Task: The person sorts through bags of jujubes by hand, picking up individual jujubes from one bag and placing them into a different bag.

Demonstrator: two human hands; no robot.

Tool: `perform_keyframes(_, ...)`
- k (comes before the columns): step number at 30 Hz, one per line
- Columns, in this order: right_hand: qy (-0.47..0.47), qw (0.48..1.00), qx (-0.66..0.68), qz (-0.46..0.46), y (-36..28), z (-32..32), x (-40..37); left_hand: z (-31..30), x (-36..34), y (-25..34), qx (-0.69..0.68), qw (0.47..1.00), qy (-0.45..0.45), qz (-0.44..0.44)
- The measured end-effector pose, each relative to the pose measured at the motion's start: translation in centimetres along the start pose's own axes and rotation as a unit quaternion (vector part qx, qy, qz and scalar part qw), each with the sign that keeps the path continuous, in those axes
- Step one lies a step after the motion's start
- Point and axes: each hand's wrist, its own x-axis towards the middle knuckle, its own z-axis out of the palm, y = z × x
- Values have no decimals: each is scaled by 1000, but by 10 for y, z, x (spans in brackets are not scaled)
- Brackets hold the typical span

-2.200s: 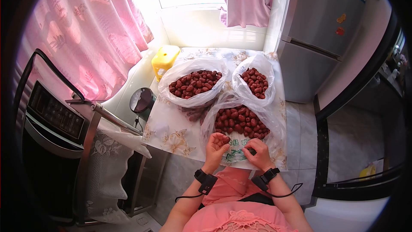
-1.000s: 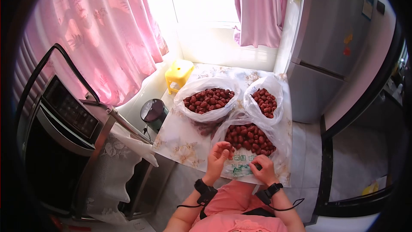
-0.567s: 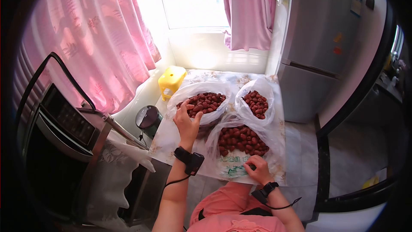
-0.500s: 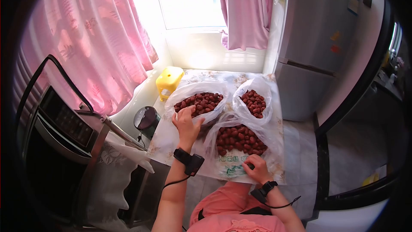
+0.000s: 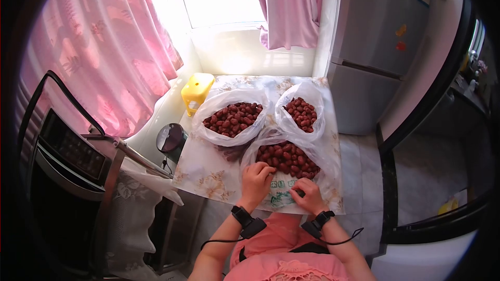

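Three clear plastic bags of dark red dates stand on a floral-covered table point(image 5: 208, 179). My left hand point(image 5: 256, 181) is at the left side of the near bag point(image 5: 288, 160), fingers curled, its fingertips close to the dates; what they pinch is too small to make out. At that bag's front edge, beside the green print, my right hand point(image 5: 307, 195) has its fingers bent together, and anything between them is hidden. Behind lie the left bag point(image 5: 233, 119) and the smaller right bag point(image 5: 301, 114), both with open mouths.
A yellow stool point(image 5: 197, 88) stands beyond the table's left edge, with a dark round-lidded bin point(image 5: 171, 138) nearer. An oven-like appliance point(image 5: 67, 166) is at the left. The grey fridge point(image 5: 370, 62) rises behind the table's right side. Pink curtains hang by the window.
My left hand has moved from the left bag down and right to the near bag. My right hand stays by the near bag's front edge. The view has shifted slightly.
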Motion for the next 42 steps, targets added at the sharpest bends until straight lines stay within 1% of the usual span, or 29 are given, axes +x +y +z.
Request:
perform_keyframes(2,1,1000,2,0,0,0,0,7,-14,-1,120,992,-28,-12)
perform_keyframes(3,4,1000,0,-6,-1,0,1,7,-17,0,145,989,-21,-4)
perform_keyframes(7,3,1000,0,-4,-1,0,1,11,-23,-1,160,987,-16,-7)
perform_keyframes(12,1,1000,-3,-2,-1,0,1,16,-23,-2,161,987,16,-25)
perform_keyframes(16,4,1000,-1,-9,0,1,1,16,-29,-10,140,990,0,-22)
perform_keyframes(22,0,1000,-3,0,-3,0,2,13,-33,3,156,988,-5,-15)
perform_keyframes(25,5,1000,-2,-9,-1,0,2,14,-33,7,114,993,-11,-27)
perform_keyframes(27,4,1000,-1,-5,-2,0,2,21,-38,7,-77,993,-15,-90)
perform_keyframes(28,2,1000,2,-1,-3,0,2,24,-40,9,-76,993,-15,-91)
perform_keyframes(30,2,1000,-1,-2,-2,0,1,30,-43,14,-207,970,2,-131)
perform_keyframes(31,3,1000,-4,-3,-2,1,1,32,-46,16,-207,969,2,-131)
perform_keyframes(33,4,1000,-4,-7,-1,1,1,36,-50,18,-263,946,-20,-187)
perform_keyframes(34,6,1000,-4,-10,-1,1,1,39,-52,18,-264,946,-20,-188)
perform_keyframes(36,5,1000,-4,-8,0,1,1,43,-53,18,-268,946,9,-180)
perform_keyframes(39,6,1000,-5,-5,-1,1,2,41,-55,16,-266,950,-10,-165)
perform_keyframes(42,3,1000,-6,-2,-2,1,1,43,-58,14,-269,946,-1,-179)
